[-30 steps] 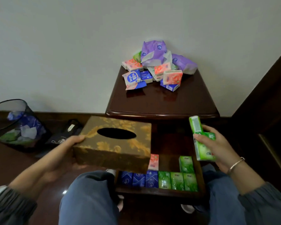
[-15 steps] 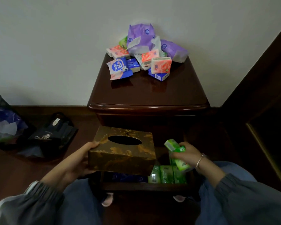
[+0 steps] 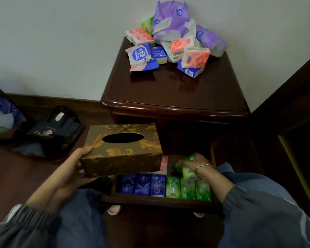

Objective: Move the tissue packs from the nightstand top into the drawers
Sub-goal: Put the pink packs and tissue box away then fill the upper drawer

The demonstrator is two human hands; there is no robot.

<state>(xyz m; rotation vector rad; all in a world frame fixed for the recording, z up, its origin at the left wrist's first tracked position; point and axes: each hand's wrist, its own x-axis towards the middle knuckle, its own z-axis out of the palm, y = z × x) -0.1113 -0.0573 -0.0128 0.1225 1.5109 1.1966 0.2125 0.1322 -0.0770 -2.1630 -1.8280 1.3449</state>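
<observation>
The job looks partly done. In the open drawer [image 3: 161, 201], right under the right hand [image 3: 195, 163], a row of blue packs [image 3: 141, 184] and a row of green packs [image 3: 188, 189] stand side by side. A pink pack [image 3: 164, 164] sits just left of that hand.

The right hand is down in the drawer. Its fingers are curled round the held green packs [image 3: 187, 171], and I think they will go behind the green row.

The left hand [image 3: 73, 169] grips the end of a brown and gold tissue box [image 3: 122, 149], thumb on top and fingers under.

A lot is left. A big pile of packs [image 3: 172, 43] sits on the nightstand top [image 3: 168, 90], far past both hands, by the wall. They are small, soft and shiny. Some are pink, blue or green, and some bigger ones are purple. They lie all jumbled.
</observation>
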